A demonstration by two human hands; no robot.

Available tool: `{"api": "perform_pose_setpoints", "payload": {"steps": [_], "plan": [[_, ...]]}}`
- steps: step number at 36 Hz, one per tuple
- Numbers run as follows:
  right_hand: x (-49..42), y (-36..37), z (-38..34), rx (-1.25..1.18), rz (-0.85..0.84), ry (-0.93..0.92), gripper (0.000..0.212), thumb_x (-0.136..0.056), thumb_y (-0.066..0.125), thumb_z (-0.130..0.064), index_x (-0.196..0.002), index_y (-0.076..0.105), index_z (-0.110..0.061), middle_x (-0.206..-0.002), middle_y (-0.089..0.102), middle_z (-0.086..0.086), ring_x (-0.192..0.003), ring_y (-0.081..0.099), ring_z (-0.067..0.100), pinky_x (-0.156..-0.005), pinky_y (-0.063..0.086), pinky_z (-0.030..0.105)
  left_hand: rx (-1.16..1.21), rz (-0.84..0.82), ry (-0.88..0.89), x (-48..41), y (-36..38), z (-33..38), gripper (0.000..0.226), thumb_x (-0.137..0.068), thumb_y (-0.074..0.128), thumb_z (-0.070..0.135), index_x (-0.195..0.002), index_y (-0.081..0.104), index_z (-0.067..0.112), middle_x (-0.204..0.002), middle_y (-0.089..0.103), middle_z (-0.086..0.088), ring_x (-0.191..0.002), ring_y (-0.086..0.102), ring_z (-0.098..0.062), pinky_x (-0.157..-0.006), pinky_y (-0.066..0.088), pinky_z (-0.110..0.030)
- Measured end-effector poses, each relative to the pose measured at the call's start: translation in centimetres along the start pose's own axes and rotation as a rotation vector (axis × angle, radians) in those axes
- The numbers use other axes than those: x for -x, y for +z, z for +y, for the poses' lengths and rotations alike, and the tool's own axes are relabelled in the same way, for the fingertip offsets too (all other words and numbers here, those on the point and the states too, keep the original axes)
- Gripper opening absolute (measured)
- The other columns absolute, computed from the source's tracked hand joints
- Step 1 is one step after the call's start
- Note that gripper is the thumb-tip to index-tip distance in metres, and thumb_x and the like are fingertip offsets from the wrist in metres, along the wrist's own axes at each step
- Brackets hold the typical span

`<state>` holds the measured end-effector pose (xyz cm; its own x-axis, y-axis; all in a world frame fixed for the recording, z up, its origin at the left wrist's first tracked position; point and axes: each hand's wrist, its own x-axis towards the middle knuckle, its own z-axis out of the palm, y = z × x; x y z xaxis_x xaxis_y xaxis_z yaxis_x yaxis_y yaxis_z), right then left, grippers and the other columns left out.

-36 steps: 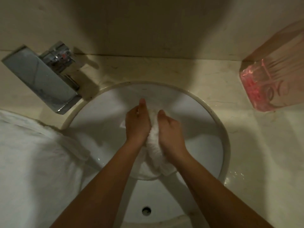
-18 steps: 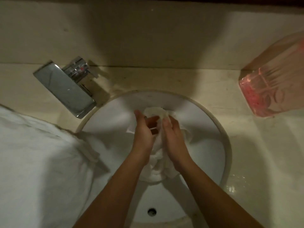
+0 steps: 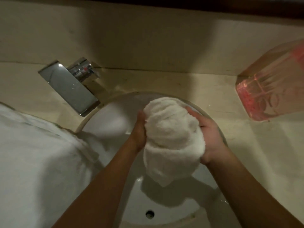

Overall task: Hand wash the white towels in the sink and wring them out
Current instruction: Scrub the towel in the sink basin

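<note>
A bunched white towel [image 3: 171,139] is held up above the round white sink [image 3: 105,119], between both hands. My left hand [image 3: 139,130] grips its left side, fingers hidden behind the cloth. My right hand [image 3: 210,135] cups and grips its right side, thumb up near the top. The towel's lower end hangs down toward the basin. A second white towel [image 3: 37,162] lies piled on the counter at the left, one corner draped over the sink's rim.
A chrome tap [image 3: 70,86] with a flat spout reaches over the sink's upper left rim. A clear pink container [image 3: 269,94] stands on the beige counter [image 3: 246,162] at the right. The overflow hole [image 3: 150,213] shows in the near basin wall.
The hands have lifted the towel out of the basin and spread apart; the towel now forms a big bundle between them instead of being pressed low between my palms.
</note>
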<state>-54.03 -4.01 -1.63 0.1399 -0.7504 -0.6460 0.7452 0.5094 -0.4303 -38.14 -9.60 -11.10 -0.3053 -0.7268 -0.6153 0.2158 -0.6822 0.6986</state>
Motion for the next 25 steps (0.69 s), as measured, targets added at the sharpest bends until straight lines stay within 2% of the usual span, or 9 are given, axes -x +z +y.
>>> {"api": "perform_pose_setpoints", "payload": {"steps": [3,7,9,11,13,16,19,23,25], "plan": [[0.2,-0.4,-1.9,-0.033,-0.102,-0.015,0.036,-0.087,0.075,-0.030,-0.113,0.082,-0.005,-0.116,0.078,0.016,-0.110,0.076,0.034,-0.100,0.061,0.048,0.068,-0.122,-0.044,0.8,1.4,-1.1,0.075,-0.067,0.049,0.094,-0.073,0.085,0.029,-0.075,0.077,0.005,-0.085,0.074,-0.020,-0.070,0.062,-0.028],[-0.2,-1.7,-2.9,0.037,-0.007,-0.083,0.045,-0.105,0.049,-0.041,-0.114,0.081,-0.011,-0.117,0.077,0.013,-0.115,0.073,0.033,-0.103,0.057,0.047,0.014,0.062,-0.118,2.0,1.5,-0.7,0.097,-0.089,0.025,0.085,-0.138,0.067,0.014,-0.127,0.069,-0.009,-0.135,0.056,-0.046,-0.113,0.048,-0.054],[-0.6,-2.5,-3.2,0.173,0.109,-0.127,0.045,-0.107,0.049,-0.039,-0.122,0.077,-0.006,-0.123,0.076,0.019,-0.119,0.072,0.038,-0.106,0.053,0.048,0.052,0.124,-0.089,1.9,-0.3,-0.4,0.113,-0.075,0.033,0.092,-0.144,0.061,0.008,-0.136,0.068,-0.018,-0.132,0.060,-0.043,-0.119,0.040,-0.061],[-1.2,-3.8,-3.2,0.499,0.246,-0.220,0.036,-0.109,0.054,-0.033,-0.117,0.075,-0.005,-0.112,0.079,0.017,-0.111,0.076,0.033,-0.098,0.055,0.042,-0.177,0.279,-0.021,2.1,-1.7,0.5,0.126,-0.066,0.032,0.106,-0.133,0.069,0.006,-0.121,0.075,-0.016,-0.118,0.069,-0.033,-0.115,0.046,-0.048],[-1.7,-4.7,-2.4,0.979,0.379,-0.283,0.025,-0.108,0.059,-0.034,-0.103,0.076,-0.016,-0.096,0.080,0.004,-0.095,0.077,0.021,-0.089,0.053,0.037,-0.505,0.430,0.082,2.3,-2.6,1.8,0.101,-0.093,0.018,0.088,-0.128,0.067,0.006,-0.106,0.071,-0.009,-0.099,0.064,-0.021,-0.097,0.042,-0.029],[-2.6,-5.6,-0.2,1.373,0.456,-0.254,0.026,-0.108,0.056,-0.041,-0.119,0.071,-0.023,-0.115,0.074,0.000,-0.111,0.069,0.023,-0.095,0.047,0.033,-0.784,0.488,0.108,1.9,-2.9,3.0,0.081,-0.109,0.014,0.062,-0.105,0.069,0.004,-0.098,0.070,-0.019,-0.099,0.066,-0.036,-0.088,0.043,-0.041],[-3.6,-5.4,1.4,1.327,0.491,-0.341,0.031,-0.110,0.053,-0.038,-0.137,0.064,-0.027,-0.133,0.069,0.000,-0.126,0.062,0.023,-0.105,0.045,0.033,-0.857,0.472,0.180,1.5,-2.6,2.8,0.080,-0.105,0.016,0.067,-0.088,0.069,0.009,-0.091,0.068,-0.017,-0.099,0.066,-0.040,-0.087,0.045,-0.043],[-4.6,-2.8,3.2,0.913,0.440,-0.392,0.013,-0.110,0.057,-0.023,-0.120,0.065,-0.028,-0.116,0.073,-0.004,-0.113,0.068,0.019,-0.099,0.054,0.031,-0.812,0.377,0.285,1.3,0.1,1.1,0.085,-0.102,0.024,0.073,-0.132,0.068,0.006,-0.129,0.071,-0.018,-0.124,0.063,-0.035,-0.101,0.047,-0.037],[-4.8,-1.0,4.1,0.814,0.403,-0.347,0.012,-0.110,0.056,-0.025,-0.119,0.063,-0.027,-0.110,0.072,-0.004,-0.105,0.071,0.018,-0.086,0.057,0.028,-0.733,0.382,0.312,1.1,1.6,0.2,0.077,-0.101,0.027,0.070,-0.136,0.066,0.014,-0.131,0.071,-0.012,-0.126,0.063,-0.031,-0.106,0.049,-0.037]]}}
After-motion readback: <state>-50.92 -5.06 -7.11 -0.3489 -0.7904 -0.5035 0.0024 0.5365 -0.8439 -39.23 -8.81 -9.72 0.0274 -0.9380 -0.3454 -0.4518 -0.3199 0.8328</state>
